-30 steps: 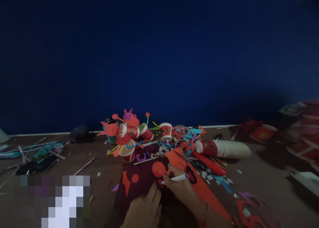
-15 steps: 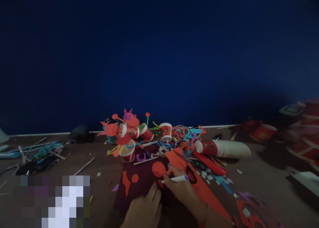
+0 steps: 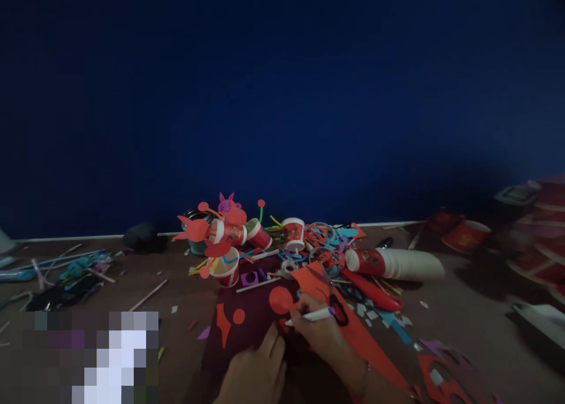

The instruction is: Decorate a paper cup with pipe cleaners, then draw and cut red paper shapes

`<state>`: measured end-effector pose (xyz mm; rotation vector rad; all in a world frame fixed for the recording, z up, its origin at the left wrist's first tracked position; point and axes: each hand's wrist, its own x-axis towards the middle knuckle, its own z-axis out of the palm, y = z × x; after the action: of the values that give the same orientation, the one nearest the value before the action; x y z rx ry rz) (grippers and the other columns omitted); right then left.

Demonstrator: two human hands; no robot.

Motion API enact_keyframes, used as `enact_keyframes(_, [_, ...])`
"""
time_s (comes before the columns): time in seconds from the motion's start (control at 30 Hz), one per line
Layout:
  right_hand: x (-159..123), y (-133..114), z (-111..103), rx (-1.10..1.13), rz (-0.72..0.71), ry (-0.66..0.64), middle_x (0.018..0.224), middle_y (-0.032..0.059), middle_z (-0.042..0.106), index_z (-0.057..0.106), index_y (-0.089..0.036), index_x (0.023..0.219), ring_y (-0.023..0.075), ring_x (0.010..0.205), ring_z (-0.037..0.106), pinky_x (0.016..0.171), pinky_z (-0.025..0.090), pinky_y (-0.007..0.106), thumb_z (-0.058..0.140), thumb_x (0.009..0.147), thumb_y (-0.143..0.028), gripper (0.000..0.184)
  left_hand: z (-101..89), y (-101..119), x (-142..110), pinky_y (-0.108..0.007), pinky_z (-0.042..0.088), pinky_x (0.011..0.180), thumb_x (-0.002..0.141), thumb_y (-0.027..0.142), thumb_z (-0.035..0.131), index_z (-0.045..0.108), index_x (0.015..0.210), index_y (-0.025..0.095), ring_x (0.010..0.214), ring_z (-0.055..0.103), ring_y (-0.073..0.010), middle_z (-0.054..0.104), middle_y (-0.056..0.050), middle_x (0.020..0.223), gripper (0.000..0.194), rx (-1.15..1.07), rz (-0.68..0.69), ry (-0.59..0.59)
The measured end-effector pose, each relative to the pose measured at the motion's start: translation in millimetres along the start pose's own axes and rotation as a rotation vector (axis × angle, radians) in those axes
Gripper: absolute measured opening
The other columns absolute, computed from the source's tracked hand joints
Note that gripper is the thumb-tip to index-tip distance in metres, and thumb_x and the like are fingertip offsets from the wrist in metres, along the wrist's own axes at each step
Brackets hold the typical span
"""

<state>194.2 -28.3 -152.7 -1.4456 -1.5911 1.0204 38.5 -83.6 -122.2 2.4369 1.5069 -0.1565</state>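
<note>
My right hand [image 3: 315,323] is closed around a white marker [image 3: 314,316] with a purple end, its tip at a small red paper piece [image 3: 283,326]. My left hand [image 3: 260,363] rests on the dark sheet [image 3: 241,345], its fingers bent and close together, the fingertips holding the same piece down. Just above lies a red paper circle [image 3: 281,300]. To the left are a smaller red circle [image 3: 239,316] and a pointed red cutout [image 3: 223,326]. Scissors [image 3: 339,310] with dark handles lie on red paper [image 3: 312,277] beyond my right hand.
Decorated red paper cups [image 3: 293,233] stand and lie at the back. A stack of cups [image 3: 397,264] lies to the right, above a red tube-like object [image 3: 373,290]. Paper scraps [image 3: 368,313] surround the area. Straws and bags [image 3: 83,269] lie left; a roll of tape [image 3: 289,267] sits mid-table.
The marker in my right hand has tilted and shifted very slightly. My left hand stays in place, and the other things have not moved.
</note>
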Motion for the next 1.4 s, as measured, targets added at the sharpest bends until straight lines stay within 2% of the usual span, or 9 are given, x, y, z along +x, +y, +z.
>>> enact_keyframes(0.27, [-1.3, -0.9, 1.0, -0.031, -0.014, -0.008, 0.049, -0.009, 0.033, 0.034, -0.024, 0.057, 0.0099, 0.046, 0.031, 0.044, 0.024, 0.023, 0.05, 0.072, -0.022, 0.022, 2.0, -1.1, -0.8, -0.035, 0.057, 0.075, 0.088, 0.015, 0.039, 0.049, 0.128, 0.02, 0.092, 0.068, -0.0229, 0.049, -0.013, 0.139, 0.041, 0.013, 0.009, 0.013])
enact_keyframes(0.4, [-0.9, -2.4, 0.3, -0.03, 0.008, -0.01, 0.048, -0.0086, 0.037, 0.036, -0.024, 0.057, 0.01, 0.047, 0.033, 0.043, 0.024, 0.023, 0.05, 0.072, -0.023, 0.021, 1.1, -1.4, -0.3, -0.035, 0.058, 0.075, 0.088, 0.015, 0.039, 0.048, 0.129, 0.018, 0.095, 0.067, -0.0238, 0.048, -0.014, 0.139, 0.042, 0.006, 0.02, 0.007])
enact_keyframes(0.77, [0.2, 0.6, 0.9, -0.033, -0.017, -0.01, 0.048, -0.0086, 0.034, 0.034, -0.023, 0.056, 0.0092, 0.045, 0.031, 0.044, 0.024, 0.022, 0.049, 0.072, -0.021, 0.022, 0.2, -0.4, 0.7, -0.035, 0.057, 0.079, 0.089, 0.015, 0.039, 0.049, 0.129, 0.017, 0.099, 0.066, -0.0229, 0.05, -0.013, 0.138, 0.041, 0.01, 0.019, -0.003])
enact_keyframes(1.0, [0.5, -2.2, 0.9, -0.004, 0.0, -0.02, 0.049, -0.0078, 0.037, 0.035, -0.023, 0.056, 0.0094, 0.045, 0.033, 0.043, 0.025, 0.022, 0.05, 0.072, -0.024, 0.022, 6.2, -3.0, 1.1, -0.034, 0.057, 0.078, 0.089, 0.016, 0.04, 0.05, 0.128, 0.019, 0.096, 0.067, -0.023, 0.049, -0.012, 0.139, 0.041, 0.027, 0.019, 0.045])
enact_keyframes(1.13, [0.6, -3.0, -0.2, -0.017, 0.027, -0.03, 0.048, -0.0077, 0.038, 0.036, -0.023, 0.056, 0.0095, 0.046, 0.033, 0.044, 0.025, 0.022, 0.05, 0.072, -0.025, 0.021, 4.1, -1.2, 0.5, -0.034, 0.058, 0.073, 0.089, 0.017, 0.039, 0.051, 0.126, 0.019, 0.091, 0.068, -0.0228, 0.05, -0.012, 0.138, 0.039, 0.027, 0.009, 0.027])
enact_keyframes(1.4, [1.7, -3.6, -1.0, -0.003, 0.036, -0.025, 0.047, -0.0069, 0.039, 0.036, -0.023, 0.053, 0.0104, 0.046, 0.036, 0.045, 0.028, 0.023, 0.052, 0.071, -0.03, 0.024, -1.0, 2.0, -0.6, -0.034, 0.057, 0.078, 0.09, 0.019, 0.04, 0.048, 0.129, 0.019, 0.095, 0.067, -0.0223, 0.047, -0.013, 0.141, 0.04, 0.02, 0.006, 0.008])
